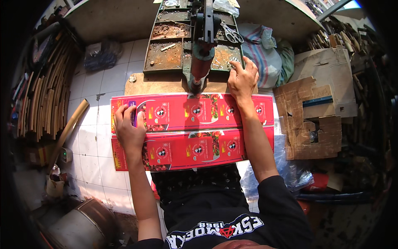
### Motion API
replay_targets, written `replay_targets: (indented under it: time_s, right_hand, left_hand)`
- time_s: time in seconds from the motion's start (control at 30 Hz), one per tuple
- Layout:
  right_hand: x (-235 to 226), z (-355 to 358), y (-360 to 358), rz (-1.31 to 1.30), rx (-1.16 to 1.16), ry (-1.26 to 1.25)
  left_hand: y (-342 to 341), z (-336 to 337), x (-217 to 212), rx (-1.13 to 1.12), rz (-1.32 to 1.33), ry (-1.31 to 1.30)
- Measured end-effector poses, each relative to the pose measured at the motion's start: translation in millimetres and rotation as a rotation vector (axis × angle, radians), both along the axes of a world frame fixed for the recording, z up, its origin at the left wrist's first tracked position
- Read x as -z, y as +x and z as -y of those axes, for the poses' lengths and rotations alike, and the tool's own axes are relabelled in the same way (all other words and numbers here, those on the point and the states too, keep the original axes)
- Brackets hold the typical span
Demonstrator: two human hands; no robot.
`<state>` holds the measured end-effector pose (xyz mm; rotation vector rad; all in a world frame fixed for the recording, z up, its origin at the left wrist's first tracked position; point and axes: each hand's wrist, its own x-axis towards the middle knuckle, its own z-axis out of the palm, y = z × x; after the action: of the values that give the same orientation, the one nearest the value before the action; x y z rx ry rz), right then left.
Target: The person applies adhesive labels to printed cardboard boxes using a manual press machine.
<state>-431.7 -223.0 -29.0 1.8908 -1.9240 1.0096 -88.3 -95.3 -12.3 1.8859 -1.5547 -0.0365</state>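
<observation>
Two red printed sheets with food pictures lie edge to edge in front of me, the far sheet [178, 112] and the near sheet [178, 151]. My left hand [130, 130] rests on the left end of the far sheet, fingers and thumb apart. Beyond the sheets, my right hand [243, 83] reaches to the right front compartment of a dark metal tray [145, 58]. Its fingers are apart, beside small silvery pieces [234, 61]. Between my hands, an upright press [202, 62] comes down at the far sheet's back edge.
Scissors [231, 33] lie in the tray's right side. Striped sacks [259, 52] stand to its right. Cut cardboard [296, 118] and clear plastic [286, 166] are at the right. Stacked boards [45, 91] lean at the left, near a curved cardboard strip [70, 124].
</observation>
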Motion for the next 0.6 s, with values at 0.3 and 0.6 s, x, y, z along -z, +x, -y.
replay_targets:
  time_s: [0.3, 0.6]
  right_hand:
    - [-6.5, -4.9, -3.0, 0.126, -0.086, -0.033]
    - [2.5, -0.6, -3.8, -0.046, -0.07, 0.017]
  left_hand:
    - [0.0, -0.7, -3.9, 0.006, 0.016, 0.007]
    - [-0.9, -0.7, -2.0, 0.013, 0.014, -0.011]
